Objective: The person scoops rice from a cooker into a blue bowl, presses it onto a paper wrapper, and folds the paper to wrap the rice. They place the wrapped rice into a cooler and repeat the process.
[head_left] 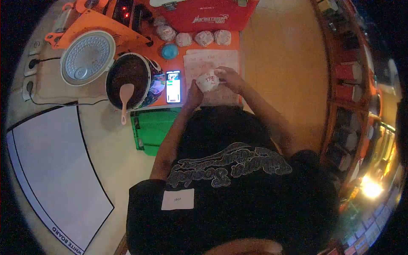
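Between my two hands is a white paper-wrapped bundle (208,81) with red print. My left hand (195,94) is closed against its left side, and the fingers of my right hand (229,79) press on its upper right. What the paper encloses is hidden. Under the hands lie printed paper wrappers (197,57) on the orange table. Beyond them, several similar wrapped bundles (204,38) stand in a row. A lit phone (173,86) lies left of my left hand, with a round blue item (169,51) above it.
At left stands an open rice cooker (151,80), its lid (87,58) raised. A pink rice paddle (126,95) rests across its dark contents. A red cool box (204,15) is at the back. A green plastic stool or crate (153,131) and a whiteboard (59,170) are at lower left.
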Demonstrator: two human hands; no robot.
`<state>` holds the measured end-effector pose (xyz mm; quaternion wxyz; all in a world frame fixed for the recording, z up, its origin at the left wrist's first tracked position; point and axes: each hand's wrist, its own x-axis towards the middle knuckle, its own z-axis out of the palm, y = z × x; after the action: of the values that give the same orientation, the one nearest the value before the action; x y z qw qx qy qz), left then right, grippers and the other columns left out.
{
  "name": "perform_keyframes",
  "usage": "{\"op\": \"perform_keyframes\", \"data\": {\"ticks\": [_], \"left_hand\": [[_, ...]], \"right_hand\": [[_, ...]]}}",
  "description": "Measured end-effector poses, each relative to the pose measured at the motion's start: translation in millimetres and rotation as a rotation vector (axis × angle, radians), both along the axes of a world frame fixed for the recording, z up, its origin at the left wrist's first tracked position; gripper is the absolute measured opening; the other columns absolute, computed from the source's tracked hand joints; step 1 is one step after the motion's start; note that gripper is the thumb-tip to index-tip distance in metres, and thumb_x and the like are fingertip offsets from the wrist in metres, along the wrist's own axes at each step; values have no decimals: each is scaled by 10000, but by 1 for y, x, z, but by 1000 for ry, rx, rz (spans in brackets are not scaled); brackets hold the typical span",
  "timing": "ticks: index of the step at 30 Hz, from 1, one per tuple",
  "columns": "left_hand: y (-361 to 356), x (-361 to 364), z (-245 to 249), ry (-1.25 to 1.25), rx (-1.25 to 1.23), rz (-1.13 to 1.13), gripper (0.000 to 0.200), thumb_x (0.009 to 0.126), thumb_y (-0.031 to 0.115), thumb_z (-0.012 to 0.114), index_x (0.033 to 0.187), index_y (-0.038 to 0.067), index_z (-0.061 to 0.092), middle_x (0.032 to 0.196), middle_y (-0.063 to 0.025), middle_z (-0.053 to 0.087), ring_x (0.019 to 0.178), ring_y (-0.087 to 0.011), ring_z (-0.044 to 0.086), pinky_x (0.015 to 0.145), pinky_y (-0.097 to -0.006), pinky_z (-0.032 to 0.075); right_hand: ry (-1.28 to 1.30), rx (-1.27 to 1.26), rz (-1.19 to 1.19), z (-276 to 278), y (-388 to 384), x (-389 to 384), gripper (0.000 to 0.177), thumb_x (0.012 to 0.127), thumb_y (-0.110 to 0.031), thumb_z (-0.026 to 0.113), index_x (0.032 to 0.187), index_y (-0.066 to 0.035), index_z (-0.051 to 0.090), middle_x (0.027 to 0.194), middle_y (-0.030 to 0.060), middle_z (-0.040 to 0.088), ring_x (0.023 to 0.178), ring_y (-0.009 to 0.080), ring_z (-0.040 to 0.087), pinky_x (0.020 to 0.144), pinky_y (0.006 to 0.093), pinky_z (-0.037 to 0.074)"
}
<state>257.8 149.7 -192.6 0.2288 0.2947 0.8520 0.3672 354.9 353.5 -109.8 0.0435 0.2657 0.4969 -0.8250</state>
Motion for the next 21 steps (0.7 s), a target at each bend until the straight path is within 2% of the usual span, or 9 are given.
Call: {"op": "perform_keyframes", "data": {"ticks": [2,9,11,13,15,16,18,19,21], "left_hand": [[8,5,43,-131,70,-41,514,903,147,525,1355,-7,336,1094,-290,622,1034,-473,597,873,-521,488],[-9,-7,-4,-151,115,-100,539,882,116,543,1357,-18,328,1055,-299,631,1004,-463,615,858,-514,502],[-10,-8,16,11,-29,-136,557,879,108,539,1369,-31,313,986,-312,641,945,-465,635,803,-527,517],[-1,-4,58,4,-133,-126,565,878,107,535,1372,-43,304,956,-318,642,917,-465,641,778,-536,518],[9,-2,106,-8,-238,-111,574,877,106,531,1375,-56,295,926,-325,643,890,-466,648,754,-544,520],[13,-1,128,-47,-290,-93,543,860,114,547,1340,-38,346,985,-317,633,940,-458,634,792,-536,512],[19,-5,143,-88,-337,-69,513,842,123,564,1305,-21,398,1044,-309,623,990,-451,620,829,-528,504],[22,-7,144,-76,-414,-92,508,851,141,555,1310,-6,393,977,-304,636,929,-459,631,789,-544,506],[26,-10,151,-61,-488,-108,504,861,160,547,1315,9,388,910,-299,649,867,-468,643,749,-560,509]], "right_hand": [[66,-7,33,-11,-6,0,380,926,-307,599,1189,-35,558,1045,52,628,976,167,597,841,339,489],[-3,-130,69,-18,-20,-4,287,953,-235,554,1183,-64,552,1067,40,634,953,155,618,806,355,512],[-50,-185,55,6,-22,-5,282,949,-218,555,1183,-60,560,1067,46,639,953,147,619,794,352,520],[-97,-240,48,6,-25,-9,278,945,-201,556,1182,-56,568,1067,52,643,953,140,620,781,350,528],[-52,90,15,-21,-25,-9,290,944,-189,542,1190,-41,584,1091,65,647,950,153,629,771,362,543],[-51,90,23,-14,-19,-9,290,944,-189,542,1190,-41,584,1091,65,647,950,153,629,771,362,543],[-73,569,264,9,-7,-7,310,938,-189,544,1202,-37,597,1118,83,642,975,182,623,819,363,528],[-73,570,273,10,-7,-3,310,938,-189,544,1202,-37,597,1118,83,642,975,182,623,819,363,528],[121,115,110,14,-8,0,347,942,-292,601,1159,-21,603,1033,96,662,929,171,633,736,294,527]]}}
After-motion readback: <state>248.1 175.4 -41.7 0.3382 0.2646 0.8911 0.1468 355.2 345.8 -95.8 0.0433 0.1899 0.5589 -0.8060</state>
